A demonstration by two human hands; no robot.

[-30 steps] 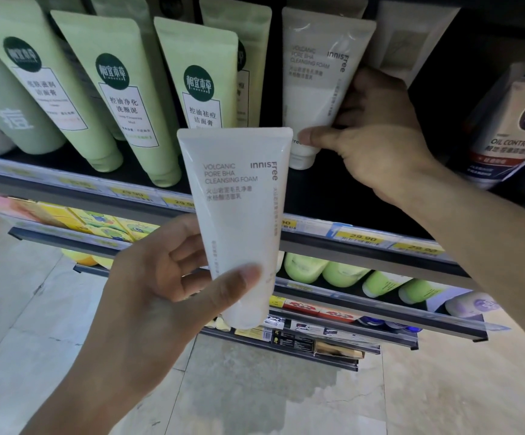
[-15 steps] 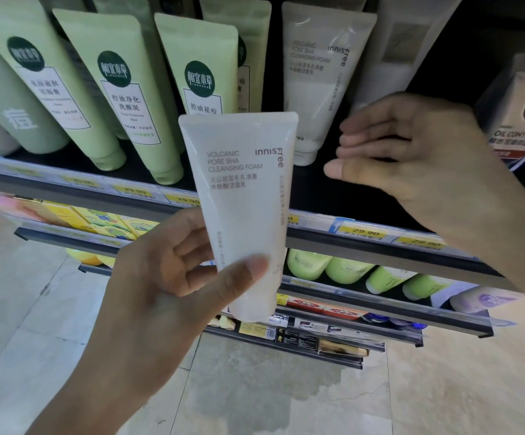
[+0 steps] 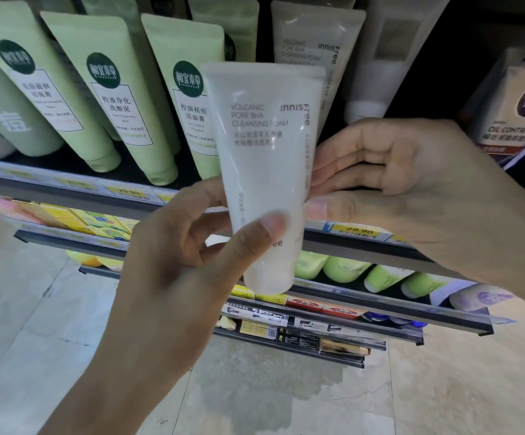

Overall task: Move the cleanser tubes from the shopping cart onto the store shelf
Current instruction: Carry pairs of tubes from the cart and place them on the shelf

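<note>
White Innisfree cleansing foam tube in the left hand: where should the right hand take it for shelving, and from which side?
Probably the mid-body of the white plastic Innisfree tube, coming from its right. It stands cap-down, the left hand pinches its lower part, and the right hand is at that bare edge. A grip there leaves the cap end free.

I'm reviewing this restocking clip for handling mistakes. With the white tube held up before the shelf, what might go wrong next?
1. The left hand pinches the white cleanser tube only low down, near its cap; as the right hand reaches its edge, a handover might let it slip.
2. The shelved white tube and the green tubes lean closely together; pushing another in may topple one off the shelf edge.
</note>
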